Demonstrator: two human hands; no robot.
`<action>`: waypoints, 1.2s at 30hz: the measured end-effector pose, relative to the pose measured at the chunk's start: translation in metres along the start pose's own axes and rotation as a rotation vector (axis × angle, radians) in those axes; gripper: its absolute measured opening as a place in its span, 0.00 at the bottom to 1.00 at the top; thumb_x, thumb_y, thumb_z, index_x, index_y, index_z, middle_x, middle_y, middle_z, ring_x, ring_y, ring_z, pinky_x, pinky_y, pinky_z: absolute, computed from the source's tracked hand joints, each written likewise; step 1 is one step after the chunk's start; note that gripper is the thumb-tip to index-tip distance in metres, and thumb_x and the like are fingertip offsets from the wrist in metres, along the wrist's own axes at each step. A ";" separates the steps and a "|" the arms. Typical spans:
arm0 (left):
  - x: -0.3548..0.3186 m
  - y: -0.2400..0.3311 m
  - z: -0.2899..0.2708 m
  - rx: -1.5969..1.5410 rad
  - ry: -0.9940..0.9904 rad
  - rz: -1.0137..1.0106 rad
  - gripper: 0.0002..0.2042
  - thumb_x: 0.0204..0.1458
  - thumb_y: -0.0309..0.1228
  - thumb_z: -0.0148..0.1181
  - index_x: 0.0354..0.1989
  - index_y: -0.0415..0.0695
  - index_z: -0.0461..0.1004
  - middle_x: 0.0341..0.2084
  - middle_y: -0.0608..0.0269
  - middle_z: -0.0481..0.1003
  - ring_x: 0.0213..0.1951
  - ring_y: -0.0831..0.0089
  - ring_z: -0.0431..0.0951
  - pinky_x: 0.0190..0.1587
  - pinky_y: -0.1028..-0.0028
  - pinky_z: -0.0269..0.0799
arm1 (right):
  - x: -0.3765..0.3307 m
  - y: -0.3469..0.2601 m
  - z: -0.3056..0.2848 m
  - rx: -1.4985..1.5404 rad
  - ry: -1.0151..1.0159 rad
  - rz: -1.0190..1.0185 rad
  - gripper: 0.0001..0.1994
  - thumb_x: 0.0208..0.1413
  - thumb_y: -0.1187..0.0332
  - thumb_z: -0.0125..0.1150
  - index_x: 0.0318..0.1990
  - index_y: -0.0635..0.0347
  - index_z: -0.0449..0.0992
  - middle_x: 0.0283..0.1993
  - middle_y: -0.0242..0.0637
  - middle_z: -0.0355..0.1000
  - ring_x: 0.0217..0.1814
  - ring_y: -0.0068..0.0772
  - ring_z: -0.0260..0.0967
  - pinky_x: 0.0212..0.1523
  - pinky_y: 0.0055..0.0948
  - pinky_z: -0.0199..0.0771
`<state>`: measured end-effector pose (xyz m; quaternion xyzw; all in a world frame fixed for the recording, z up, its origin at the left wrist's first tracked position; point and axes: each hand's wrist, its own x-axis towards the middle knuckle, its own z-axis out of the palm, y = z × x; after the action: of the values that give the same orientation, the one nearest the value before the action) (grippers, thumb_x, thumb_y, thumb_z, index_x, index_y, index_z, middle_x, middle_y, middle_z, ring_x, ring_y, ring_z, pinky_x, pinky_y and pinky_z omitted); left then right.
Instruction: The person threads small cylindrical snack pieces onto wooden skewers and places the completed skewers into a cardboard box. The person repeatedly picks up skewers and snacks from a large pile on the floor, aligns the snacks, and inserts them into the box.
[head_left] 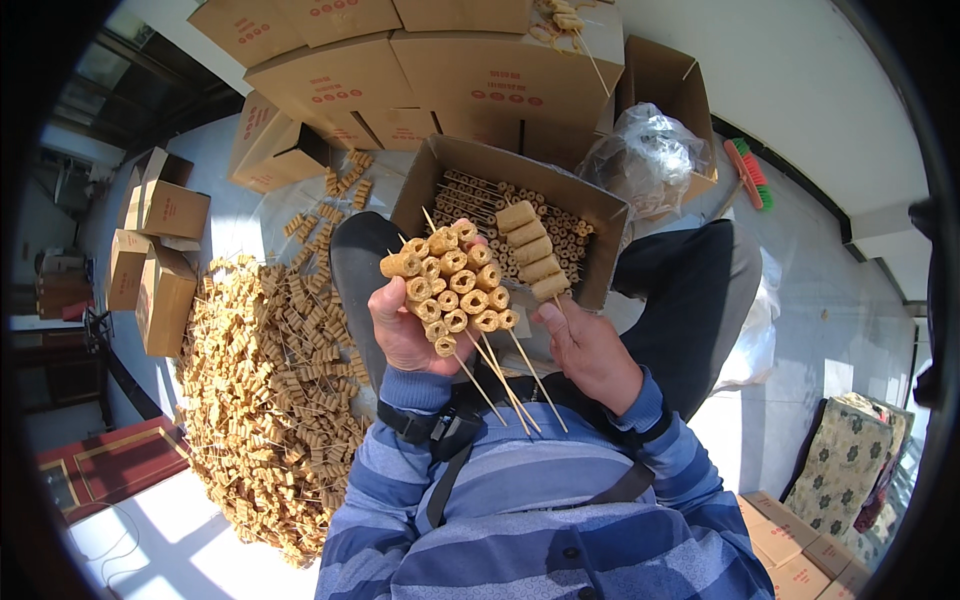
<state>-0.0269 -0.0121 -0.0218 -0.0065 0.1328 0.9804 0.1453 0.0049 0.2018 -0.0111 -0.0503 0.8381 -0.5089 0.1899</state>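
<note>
My left hand (405, 330) is closed round a bundle of skewers (455, 280) threaded with short golden-brown hollow rolls, whose open ends face me. Several bare sticks of the bundle point down toward my lap. In my right hand (590, 350) is a single skewer (530, 250) with a row of the same rolls, gripped near its lower end and held upright to the right of the bundle. Beyond both hands, between my knees, stands an open cardboard box (600, 280) partly filled with rows of such skewers (465, 190).
To my left lies a large heap of loose skewers (270, 400). Closed cartons (490, 80) are stacked ahead, more boxes (165, 210) at far left. An open box with a clear plastic bag (645, 150) and a red-green broom (750, 172) are at right.
</note>
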 end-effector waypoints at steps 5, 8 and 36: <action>0.001 -0.002 0.001 -0.055 -0.019 -0.013 0.44 0.50 0.48 0.63 0.72 0.35 0.55 0.62 0.45 0.68 0.61 0.51 0.73 0.63 0.50 0.73 | -0.006 -0.007 0.007 -0.105 -0.012 -0.047 0.17 0.73 0.56 0.46 0.50 0.62 0.72 0.33 0.56 0.75 0.36 0.64 0.74 0.37 0.49 0.74; 0.000 -0.004 0.001 -0.029 0.025 0.018 0.44 0.51 0.48 0.62 0.72 0.34 0.56 0.63 0.43 0.68 0.62 0.49 0.72 0.63 0.49 0.72 | -0.006 -0.011 0.008 0.033 -0.062 -0.067 0.17 0.74 0.57 0.45 0.50 0.63 0.72 0.35 0.56 0.75 0.39 0.64 0.74 0.38 0.47 0.74; 0.016 0.002 0.003 0.312 0.083 0.173 0.44 0.54 0.48 0.59 0.77 0.45 0.47 0.68 0.52 0.61 0.66 0.58 0.66 0.69 0.59 0.64 | 0.063 -0.075 0.036 -0.219 0.147 -0.423 0.52 0.57 0.43 0.67 0.74 0.72 0.45 0.74 0.66 0.49 0.77 0.64 0.49 0.76 0.48 0.51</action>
<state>-0.0429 -0.0090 -0.0191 -0.0129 0.2890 0.9557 0.0543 -0.0480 0.1188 0.0230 -0.2079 0.8706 -0.4458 0.0110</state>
